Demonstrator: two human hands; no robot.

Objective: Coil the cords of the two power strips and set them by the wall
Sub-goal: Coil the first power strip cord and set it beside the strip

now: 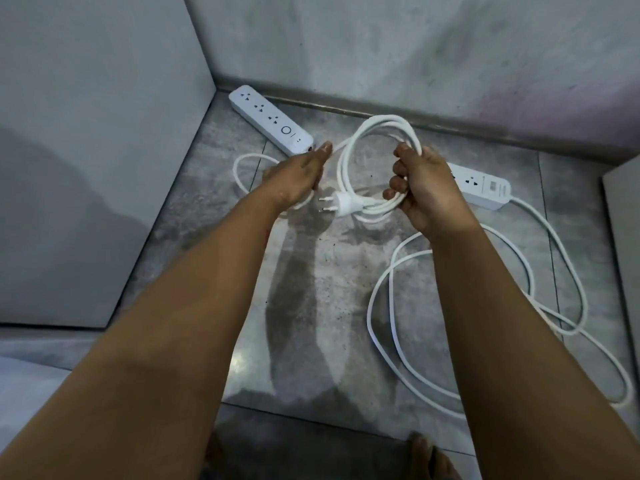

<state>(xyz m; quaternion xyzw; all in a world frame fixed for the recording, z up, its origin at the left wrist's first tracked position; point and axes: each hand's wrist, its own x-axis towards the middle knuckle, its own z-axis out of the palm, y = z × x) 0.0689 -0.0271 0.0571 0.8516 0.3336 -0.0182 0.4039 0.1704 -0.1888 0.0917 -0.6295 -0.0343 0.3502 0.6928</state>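
Right hand [424, 188]: fingers curling shut around coiled cord [374, 161], plug [341, 204] sticking out left. Left hand [298, 176]: fingers nearly straight, pinching cord tail beside first power strip [270, 119] near wall [415, 50]. Second power strip [483, 187] lying behind right hand, loose cord [485, 306] sprawling on floor [311, 306].

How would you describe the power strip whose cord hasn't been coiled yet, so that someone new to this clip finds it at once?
Start at the back wall and drop to the tiled floor on the right. The uncoiled power strip lies there, partly hidden behind the right hand. Unlike the other power strip in the left corner, its cord sprawls in loose loops across the floor.
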